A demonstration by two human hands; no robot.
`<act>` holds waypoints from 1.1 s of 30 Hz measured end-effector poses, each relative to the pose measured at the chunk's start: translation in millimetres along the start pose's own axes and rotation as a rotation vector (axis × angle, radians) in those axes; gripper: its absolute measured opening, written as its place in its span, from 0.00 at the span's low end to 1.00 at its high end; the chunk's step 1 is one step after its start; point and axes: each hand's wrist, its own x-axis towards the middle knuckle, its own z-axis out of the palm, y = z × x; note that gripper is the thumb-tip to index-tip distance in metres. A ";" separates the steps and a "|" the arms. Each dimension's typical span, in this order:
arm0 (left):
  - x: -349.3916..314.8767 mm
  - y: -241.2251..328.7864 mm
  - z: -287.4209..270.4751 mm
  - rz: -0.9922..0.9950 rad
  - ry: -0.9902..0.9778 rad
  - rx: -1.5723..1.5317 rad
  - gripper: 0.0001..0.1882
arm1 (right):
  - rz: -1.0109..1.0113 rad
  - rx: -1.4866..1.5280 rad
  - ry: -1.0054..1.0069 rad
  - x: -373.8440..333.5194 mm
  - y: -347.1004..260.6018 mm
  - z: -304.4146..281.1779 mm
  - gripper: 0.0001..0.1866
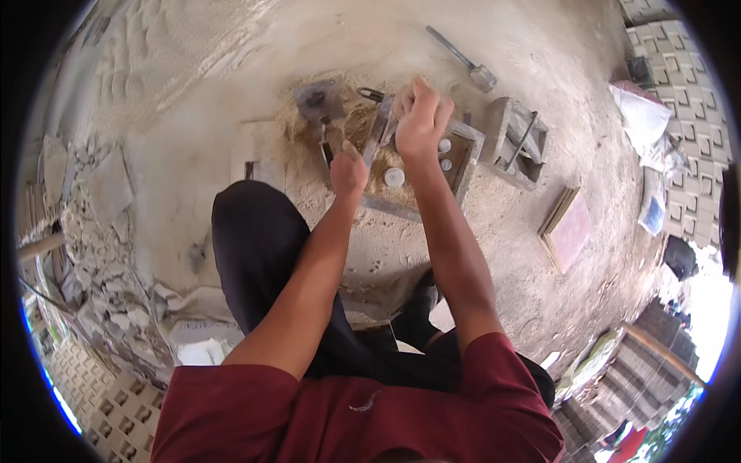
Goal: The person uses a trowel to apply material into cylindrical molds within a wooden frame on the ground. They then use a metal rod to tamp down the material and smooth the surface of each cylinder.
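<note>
A wooden frame (pixel 465 181) lies on the ground before me, holding sand and several round pale discs, one of them a white disc (pixel 394 177). At its left, my left hand (pixel 349 171) is closed round the dark handle of a trowel (pixel 318 100), whose square metal blade lies on loose sand (pixel 357 123). My right hand (pixel 421 123) is a fist above the far part of the frame. Its fingers curl downward, and what they hold is hidden beneath them. A dark metal loop (pixel 370 94) shows just left of this fist.
Right of the frame stands a grey box (pixel 503 123) with bars or tools in it. A mallet (pixel 482 77) with a long handle lies beyond. Flat boards (pixel 567 228) are stacked at the right. Rubble (pixel 100 270) covers the left side; patterned blocks (pixel 679 92) line the far right.
</note>
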 end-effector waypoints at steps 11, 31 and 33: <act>2.7 11.0 -8.8 -0.091 -0.056 -0.006 0.35 | -0.141 -0.074 -0.043 20.2 -16.2 5.6 0.20; 7.0 0.2 -2.7 -0.077 0.019 0.014 0.36 | -0.072 -0.149 0.010 33.3 -33.7 -10.6 0.19; 4.4 1.0 -3.3 -0.059 0.067 0.055 0.37 | 0.001 -0.072 0.018 38.1 -34.8 -10.6 0.20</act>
